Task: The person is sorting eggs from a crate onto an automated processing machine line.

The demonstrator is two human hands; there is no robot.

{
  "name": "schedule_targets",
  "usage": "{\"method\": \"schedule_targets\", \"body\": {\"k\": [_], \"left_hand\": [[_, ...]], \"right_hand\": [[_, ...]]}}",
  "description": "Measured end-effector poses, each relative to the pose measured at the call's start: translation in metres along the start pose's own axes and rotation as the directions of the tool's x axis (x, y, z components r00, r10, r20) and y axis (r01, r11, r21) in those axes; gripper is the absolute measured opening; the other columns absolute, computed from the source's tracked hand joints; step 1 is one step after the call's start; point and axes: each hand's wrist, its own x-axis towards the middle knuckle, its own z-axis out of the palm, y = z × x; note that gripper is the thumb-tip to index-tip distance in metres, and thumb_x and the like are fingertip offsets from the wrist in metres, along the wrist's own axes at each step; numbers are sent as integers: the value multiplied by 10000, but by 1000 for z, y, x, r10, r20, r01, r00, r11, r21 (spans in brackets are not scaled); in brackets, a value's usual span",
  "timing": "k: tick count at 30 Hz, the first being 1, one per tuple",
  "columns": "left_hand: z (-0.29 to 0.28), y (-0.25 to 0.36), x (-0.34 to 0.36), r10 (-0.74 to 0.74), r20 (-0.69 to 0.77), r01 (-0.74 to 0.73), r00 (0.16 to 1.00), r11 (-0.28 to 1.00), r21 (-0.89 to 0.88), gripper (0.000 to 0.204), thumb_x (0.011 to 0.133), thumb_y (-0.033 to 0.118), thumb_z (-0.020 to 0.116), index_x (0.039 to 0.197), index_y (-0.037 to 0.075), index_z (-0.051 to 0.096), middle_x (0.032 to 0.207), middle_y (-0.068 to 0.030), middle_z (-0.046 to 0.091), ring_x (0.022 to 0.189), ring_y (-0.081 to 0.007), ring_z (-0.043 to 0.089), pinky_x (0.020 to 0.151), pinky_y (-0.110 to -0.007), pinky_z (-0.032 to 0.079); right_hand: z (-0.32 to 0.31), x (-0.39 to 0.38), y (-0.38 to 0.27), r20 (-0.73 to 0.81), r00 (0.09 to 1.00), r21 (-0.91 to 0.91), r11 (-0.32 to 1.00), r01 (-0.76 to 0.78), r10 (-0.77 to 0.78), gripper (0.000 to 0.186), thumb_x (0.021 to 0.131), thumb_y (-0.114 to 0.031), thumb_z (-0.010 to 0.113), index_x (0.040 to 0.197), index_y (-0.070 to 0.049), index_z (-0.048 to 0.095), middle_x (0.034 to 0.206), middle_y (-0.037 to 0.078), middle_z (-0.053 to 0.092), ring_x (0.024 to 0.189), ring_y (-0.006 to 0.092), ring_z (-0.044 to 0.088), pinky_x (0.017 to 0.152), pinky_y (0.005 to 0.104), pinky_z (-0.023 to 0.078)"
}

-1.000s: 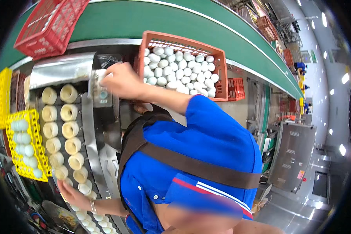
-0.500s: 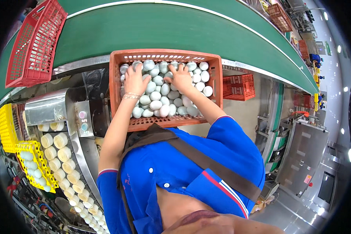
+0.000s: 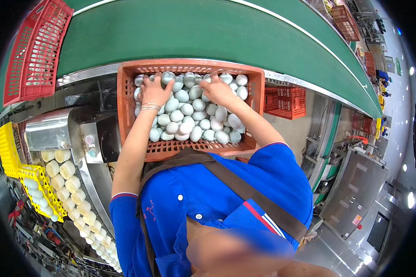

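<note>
1. Marking in red (image 3: 150, 210), handwriting-like, on left chest of blue shirt (image 3: 235, 182); illegible.
2. Label in orange (image 3: 357, 219) on steel cabinet (image 3: 356, 184) at right; print too small to read.
3. Control panel (image 3: 91, 147) at left, with pink and green buttons; fine print near buttons, unreadable.
4. Red-orange crate (image 3: 259, 102) between torso and green belt (image 3: 185, 32); slotted walls, many pale eggs (image 3: 187, 109) piled inside.
5. Left hand (image 3: 155, 92) over far-left part of pile: fingers partly spread and bent around eggs, thumb apart. Firm hold: cannot tell.
6. Right hand (image 3: 219, 91) over far-right part of pile: fingers curled down among eggs, tips partly hidden. Firm hold: cannot tell.
7. Obstructions: both forearms across crate's near side; hands in front of some eggs.
8. Surroundings, left: red crate (image 3: 37, 60) tilted in view; cream cups (image 3: 67, 170) in rows; yellow tray (image 3: 41, 194) bearing eggs; yellow stack (image 3: 7, 150) just beside.
9. Surroundings, right: low red crate (image 3: 286, 102) near egg-filled crate.
</note>
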Motion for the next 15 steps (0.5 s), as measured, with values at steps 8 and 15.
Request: {"method": "schedule_targets", "body": {"k": [8, 15], "left_hand": [[18, 9, 22, -184, 31, 186, 982, 952, -242, 800, 815, 668, 563, 1403, 130, 498, 1480, -393, 211, 1373, -502, 287, 1132, -461, 289], [29, -16, 20, -99, -100, 52, 990, 916, -397, 658, 741, 463, 784, 1258, 113, 577, 1287, -315, 481, 1146, -435, 531, 949, -450, 468]], "right_hand": [[0, -14, -21, 107, 994, -491, 870, 42, 13, 302, 863, -202, 584, 1153, -134, 636, 1473, 263, 325, 1086, 360, 547, 776, 461, 546], [15, -8, -31, 70, 988, -458, 884, -88, 134, 315, 830, -137, 611, 1137, -63, 613, 1522, 236, 250, 1029, 342, 569, 732, 466, 545]]}}
